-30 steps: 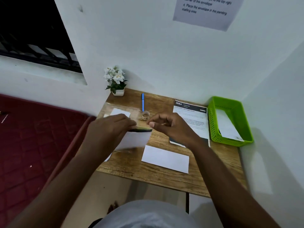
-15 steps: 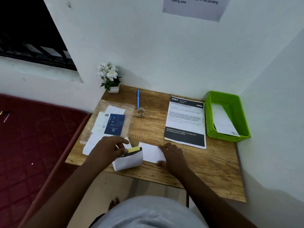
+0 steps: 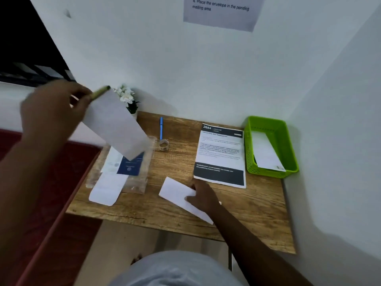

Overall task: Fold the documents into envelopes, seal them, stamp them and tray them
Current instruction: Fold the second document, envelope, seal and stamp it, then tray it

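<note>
Against the white wall stood the wooden desk (image 3: 247,213), bearing everything in reach; at its far right corner sat the green tray (image 3: 288,145), one white envelope already lying inside it; beside the tray lay the printed document (image 3: 220,153), flat and unfolded. Above the desk's left side the left hand (image 3: 51,112) was raised well clear of the surface, its fingers curled round the end of a white envelope (image 3: 115,124) together with a slim yellow-green stick, the envelope hanging tilted and blurred; under it a clear plastic sleeve (image 3: 142,178) held a blue stamp booklet (image 3: 131,166). Near the front edge the right hand (image 3: 203,195) lay on a folded sheet (image 3: 177,193), fingers loosely bent over it; whether they pinched it I could not tell. A blue pen (image 3: 161,127) and a small tape roll (image 3: 164,144) lay behind.

Judging from this, the danger was the lifted envelope slipping from a grip shared with the stick; the folded sheet might also spring open or slide off the near edge if the right hand eased its pressure.
</note>
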